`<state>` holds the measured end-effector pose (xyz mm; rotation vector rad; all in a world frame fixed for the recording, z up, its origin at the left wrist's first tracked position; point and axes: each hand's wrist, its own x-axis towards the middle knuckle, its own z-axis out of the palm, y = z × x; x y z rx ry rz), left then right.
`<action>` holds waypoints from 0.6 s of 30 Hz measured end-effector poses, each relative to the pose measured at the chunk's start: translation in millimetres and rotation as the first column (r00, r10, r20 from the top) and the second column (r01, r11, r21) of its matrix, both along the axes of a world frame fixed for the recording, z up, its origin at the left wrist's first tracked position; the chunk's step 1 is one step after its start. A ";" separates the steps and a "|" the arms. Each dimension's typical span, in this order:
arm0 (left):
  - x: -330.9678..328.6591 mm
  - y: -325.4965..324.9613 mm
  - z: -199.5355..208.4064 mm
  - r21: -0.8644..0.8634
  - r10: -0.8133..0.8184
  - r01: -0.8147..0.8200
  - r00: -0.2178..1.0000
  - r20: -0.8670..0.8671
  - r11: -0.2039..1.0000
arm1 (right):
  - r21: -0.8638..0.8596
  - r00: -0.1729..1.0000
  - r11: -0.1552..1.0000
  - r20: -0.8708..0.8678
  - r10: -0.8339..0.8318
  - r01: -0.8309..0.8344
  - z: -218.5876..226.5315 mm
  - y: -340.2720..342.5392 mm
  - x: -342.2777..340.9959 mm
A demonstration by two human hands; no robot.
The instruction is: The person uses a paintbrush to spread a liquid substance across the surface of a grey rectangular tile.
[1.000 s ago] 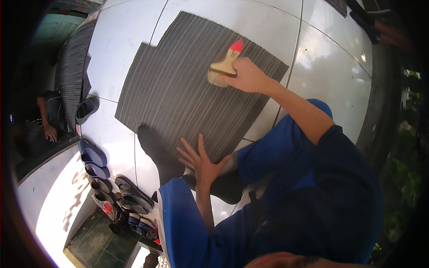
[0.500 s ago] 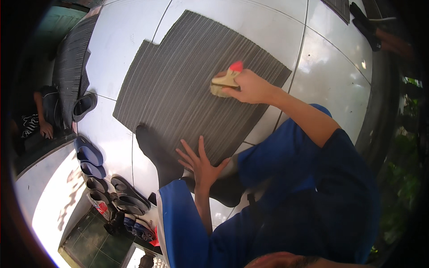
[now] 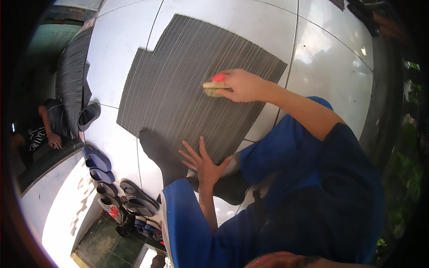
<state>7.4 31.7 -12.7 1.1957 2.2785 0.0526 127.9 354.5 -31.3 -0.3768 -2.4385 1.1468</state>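
Observation:
A grey striped carpet piece (image 3: 178, 76) with a notched far-left corner lies flat on the white tiles in front of me. My right hand (image 3: 243, 85) grips a scrubbing brush (image 3: 216, 88) with a pale body and a red part on top. Its bristles face down at the carpet, right of its middle; whether they touch is hard to tell. With fingers spread, my left hand (image 3: 205, 166) presses flat on the carpet's near edge. Beside it, my dark-socked foot (image 3: 161, 152) rests on the near left part of the carpet.
Several sandals and shoes (image 3: 134, 196) line the left side, with a single dark clog (image 3: 89, 116) farther up. Another dark striped mat (image 3: 71, 67) hangs by the doorway, where a person (image 3: 49, 127) sits. White floor tiles (image 3: 330, 76) extend to the right.
The brush has moved slightly left and has tipped, its red part now lower and partly behind my fingers. My left hand stays on the carpet. The whole view has shifted a little.

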 end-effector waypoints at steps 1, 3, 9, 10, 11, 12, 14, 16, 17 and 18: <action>0.2 1.1 -0.6 0.003 0.002 -0.002 1.000 -0.006 1.000 | 0.005 1.000 1.000 -0.005 0.027 -0.027 -1.3 -3.3 -8.0; -1.8 -3.7 -2.3 0.004 0.009 -0.009 1.000 -0.008 1.000 | -0.013 0.992 1.000 0.124 0.024 -0.022 13.7 8.8 -11.7; 0.6 0.8 -11.6 0.009 -0.029 0.029 1.000 -0.001 1.000 | 0.145 0.728 0.724 0.040 -0.685 0.674 -3.0 103.2 31.7; -4.3 -4.1 -1.0 0.001 0.004 -0.004 1.000 -0.016 1.000 | 0.127 0.736 0.726 -0.063 -0.674 0.676 -1.7 99.0 17.3; -2.6 0.8 -9.0 0.005 -0.018 0.018 1.000 0.006 1.000 | 0.080 0.794 0.791 -0.011 -0.607 0.606 8.0 84.0 25.4; -1.9 1.2 -6.8 -0.005 -0.013 0.013 1.000 0.005 1.000 | 0.009 0.856 0.856 0.022 -0.516 0.516 23.9 60.3 20.4; -1.3 -1.1 0.4 -0.021 -0.001 0.001 1.000 -0.004 1.000 | -0.044 0.977 0.981 0.109 -0.182 0.187 21.1 28.3 8.2; -3.8 -5.0 6.1 -0.001 0.024 -0.024 1.000 -0.019 1.000 | 0.089 0.998 0.994 -0.033 -0.060 0.063 -4.8 -4.6 -14.4; -3.4 -3.3 1.2 -0.006 0.010 -0.010 1.000 -0.013 1.000 | 0.084 0.997 0.994 -0.027 -0.075 0.077 3.5 4.1 -9.5; -1.6 -1.7 -4.2 -0.010 0.004 -0.004 1.000 -0.001 1.000 | 0.029 0.993 0.995 0.058 -0.101 0.100 14.0 27.3 -0.3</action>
